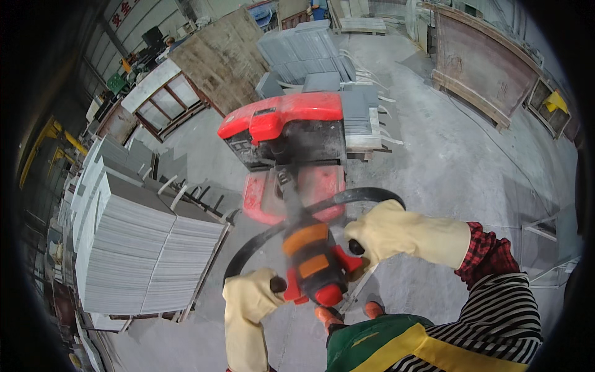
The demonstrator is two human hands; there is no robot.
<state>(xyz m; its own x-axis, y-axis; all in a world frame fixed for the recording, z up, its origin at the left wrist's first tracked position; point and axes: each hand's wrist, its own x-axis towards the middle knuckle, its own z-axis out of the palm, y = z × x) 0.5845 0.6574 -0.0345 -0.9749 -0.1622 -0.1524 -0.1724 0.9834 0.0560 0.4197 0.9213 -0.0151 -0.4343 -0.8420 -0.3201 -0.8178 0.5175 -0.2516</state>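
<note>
In front of me stands a red and black electric pallet truck (304,111), with its tiller handle (310,248) angled back toward my body. The handle's head is black with orange panels, red side levers and a red end button. A black hoop (273,232) arches around it. My left hand (251,296), in a cream rubber glove, is closed on the left grip. My right hand (379,232), gloved the same way, is closed around the right grip. A black round grip end shows at each hand. The fingers' undersides are hidden.
At left a tall stack of grey slabs (155,248) stands on a pallet. More grey slabs (307,53) are stacked beyond the truck. A wooden board (217,56) leans at the back left, and a large framed panel (483,65) stands at the far right. My boots (374,309) are below the handle.
</note>
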